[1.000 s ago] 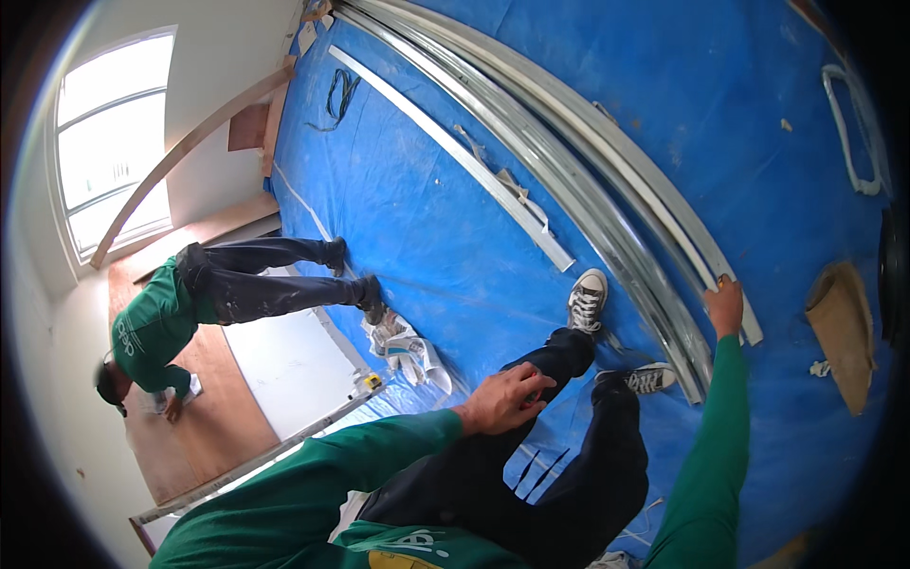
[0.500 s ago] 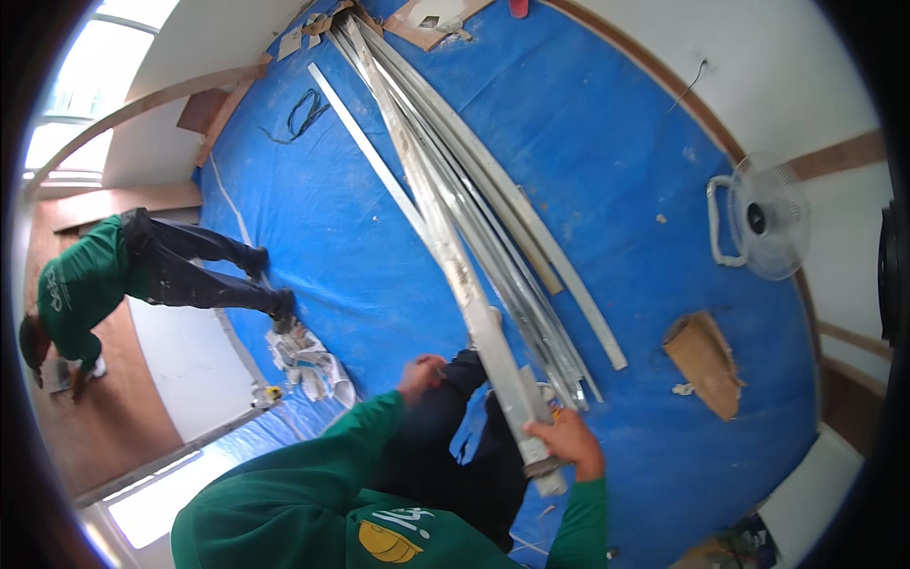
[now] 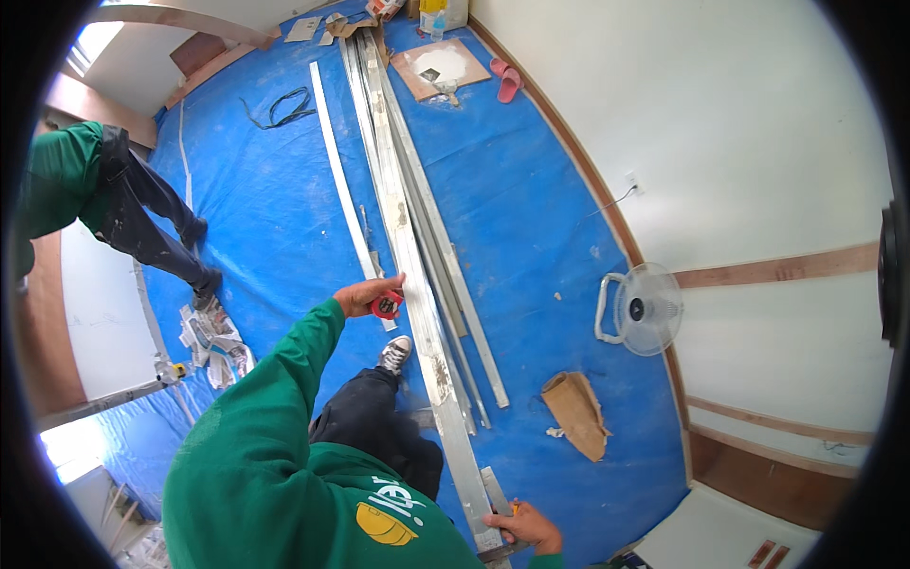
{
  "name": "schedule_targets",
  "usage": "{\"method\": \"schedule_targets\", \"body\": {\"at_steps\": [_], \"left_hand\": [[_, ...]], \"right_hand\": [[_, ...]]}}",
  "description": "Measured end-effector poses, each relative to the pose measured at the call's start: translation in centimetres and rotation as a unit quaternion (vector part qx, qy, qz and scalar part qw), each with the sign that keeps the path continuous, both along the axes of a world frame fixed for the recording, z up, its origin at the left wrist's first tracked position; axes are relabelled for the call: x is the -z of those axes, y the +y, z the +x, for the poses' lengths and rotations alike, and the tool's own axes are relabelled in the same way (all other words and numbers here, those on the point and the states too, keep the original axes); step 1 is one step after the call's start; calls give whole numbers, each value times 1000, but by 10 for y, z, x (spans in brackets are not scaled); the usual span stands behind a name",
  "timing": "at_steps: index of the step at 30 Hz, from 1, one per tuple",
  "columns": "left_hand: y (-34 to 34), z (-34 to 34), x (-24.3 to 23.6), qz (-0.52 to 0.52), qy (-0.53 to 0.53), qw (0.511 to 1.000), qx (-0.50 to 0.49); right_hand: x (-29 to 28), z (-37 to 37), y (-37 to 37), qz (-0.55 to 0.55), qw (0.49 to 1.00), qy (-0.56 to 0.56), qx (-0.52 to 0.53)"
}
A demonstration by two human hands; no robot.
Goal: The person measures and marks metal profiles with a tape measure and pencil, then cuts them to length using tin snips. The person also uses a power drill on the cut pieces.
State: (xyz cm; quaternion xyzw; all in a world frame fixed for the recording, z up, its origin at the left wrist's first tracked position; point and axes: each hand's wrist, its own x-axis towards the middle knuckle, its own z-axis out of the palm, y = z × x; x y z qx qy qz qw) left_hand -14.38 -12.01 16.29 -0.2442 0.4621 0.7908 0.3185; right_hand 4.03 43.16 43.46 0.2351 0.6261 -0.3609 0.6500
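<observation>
a red, rounded tape measure [image 3: 385, 305] is gripped by the left hand [image 3: 366, 296] at nine o'clock; a long, scuffed, pale metal strip [image 3: 424, 327], spanning eleven to six o'clock, is already raised where clamped by the right hand [image 3: 529, 529], its far end seemingly not yet lifted.

At centre we have a pale grey strip [image 3: 414, 303] patched with white and brown, beside silver-grey bars [image 3: 463, 303], all over a blue sheet [image 3: 540, 237]. Just left of it we see a red tape [image 3: 386, 304]. Our green shirt [image 3: 275, 446], toward seven o'clock, bears white lettering and a yellow helmet print; our trousers [image 3: 379, 417] are near-black, our shoe [image 3: 394, 355] black and white. We find pink slippers [image 3: 509, 83] near twelve, a white fan [image 3: 654, 318] with a black hub at three, brown cardboard [image 3: 575, 414] between four and five, and a black cord [image 3: 275, 119] between ten and eleven.
</observation>
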Motion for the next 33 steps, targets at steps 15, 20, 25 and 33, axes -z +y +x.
{"method": "schedule_targets", "body": {"at_steps": [15, 20, 25, 33], "left_hand": [[158, 185, -28, 20, 33, 999, 26], [183, 274, -53, -3, -22, 1000, -14], [181, 324, -38, -81, -140, 985, -54], [189, 378, -6, -117, -200, 972, -30]], "right_hand": [[-7, 233, 169, 191, 967, 166, 43], [3, 267, 204, 219, 934, 260, -106], [-11, 268, 188, 189, 908, 313, -203], [-8, 276, 180, 202, 911, 191, -306]]}}
